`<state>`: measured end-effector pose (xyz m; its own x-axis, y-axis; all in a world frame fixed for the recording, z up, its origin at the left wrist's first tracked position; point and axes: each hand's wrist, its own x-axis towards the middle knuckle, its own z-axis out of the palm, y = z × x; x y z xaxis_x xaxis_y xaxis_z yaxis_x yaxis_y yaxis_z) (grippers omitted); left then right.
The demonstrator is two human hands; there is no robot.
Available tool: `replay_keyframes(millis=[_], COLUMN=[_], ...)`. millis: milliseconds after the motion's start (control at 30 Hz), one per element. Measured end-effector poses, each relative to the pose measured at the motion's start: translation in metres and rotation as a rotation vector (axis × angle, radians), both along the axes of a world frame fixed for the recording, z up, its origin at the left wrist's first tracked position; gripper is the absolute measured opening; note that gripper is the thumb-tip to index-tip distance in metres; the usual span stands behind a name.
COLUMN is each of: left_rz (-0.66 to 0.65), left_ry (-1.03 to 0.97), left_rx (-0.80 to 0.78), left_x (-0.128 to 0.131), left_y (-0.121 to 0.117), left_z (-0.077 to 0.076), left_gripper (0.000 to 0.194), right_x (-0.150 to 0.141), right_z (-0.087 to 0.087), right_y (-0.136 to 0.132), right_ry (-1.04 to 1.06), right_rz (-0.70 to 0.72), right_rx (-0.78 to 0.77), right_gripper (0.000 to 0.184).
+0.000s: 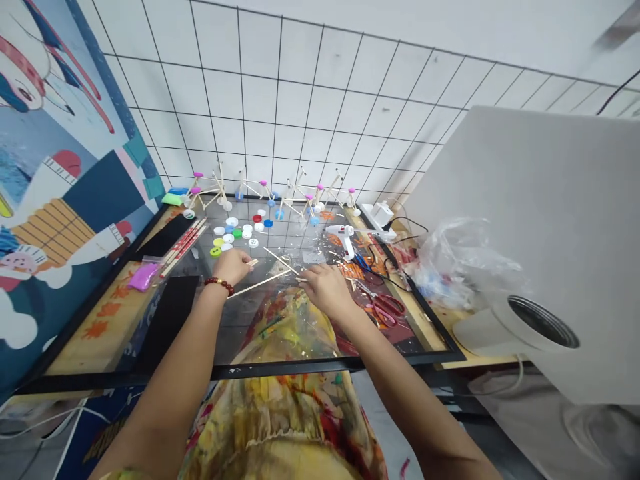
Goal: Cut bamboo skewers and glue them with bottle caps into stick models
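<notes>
My left hand [233,267], a beaded bracelet on its wrist, is closed in a pinch on a short piece of wooden stick [253,262]. To its right, my right hand [324,287] is closed with its fingertips at the end of a thin wooden stick [280,261] that slants up to the left. Another long wooden stick [257,284] lies between the hands on the glass tabletop [240,333]. Just beyond my left hand are several bottle caps, among them a yellow-green cap [215,252] and a red cap [257,218].
Stick-and-cap models [285,200] line the back edge. A white glue gun [344,239], red-handled scissors [386,307] and a plastic bag [450,260] are on the right. Packaged sticks [184,247] and a pink packet [145,275] lie left. Scraps litter the glass.
</notes>
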<state>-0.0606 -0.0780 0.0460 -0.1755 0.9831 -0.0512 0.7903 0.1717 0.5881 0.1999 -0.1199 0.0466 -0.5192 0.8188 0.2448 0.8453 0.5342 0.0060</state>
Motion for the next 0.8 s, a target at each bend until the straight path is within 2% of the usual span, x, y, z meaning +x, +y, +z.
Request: replay_keyframes(millis=[100,233,367,433,600,800], left_rz=[0.003,-0.021,-0.068,-0.086,-0.105,-0.099], left_ry=[0.078,0.146,0.199,0.222,0.262,0.339], left_rx=[-0.022,-0.046,-0.046,-0.042,-0.047,-0.057], left_x=[0.000,-0.001,0.003,0.006,0.010,0.013], left_y=[-0.001,0.000,-0.003,-0.005,-0.005,-0.004], left_z=[0.001,0.000,0.003,0.005,0.006,0.003], left_gripper=[0.015,0.020,0.022,0.023,0.024,0.027], right_x=[-0.007,-0.006,-0.011,-0.020,-0.042,-0.030], right_z=[0.008,0.009,0.012,0.013,0.005,0.002], right_y=[0.008,0.023,0.033,0.036,0.044,0.054], right_ry=[-0.130,-0.169,-0.157,-0.139,-0.094,-0.057], right_rz=[-0.149,-0.189,-0.263,-0.260,-0.140,-0.180], right_rx=[-0.080,-0.123,-0.098,-0.095,-0.140,-0.142], right_gripper=[0.019,0.021,0.024,0.024,0.024,0.026])
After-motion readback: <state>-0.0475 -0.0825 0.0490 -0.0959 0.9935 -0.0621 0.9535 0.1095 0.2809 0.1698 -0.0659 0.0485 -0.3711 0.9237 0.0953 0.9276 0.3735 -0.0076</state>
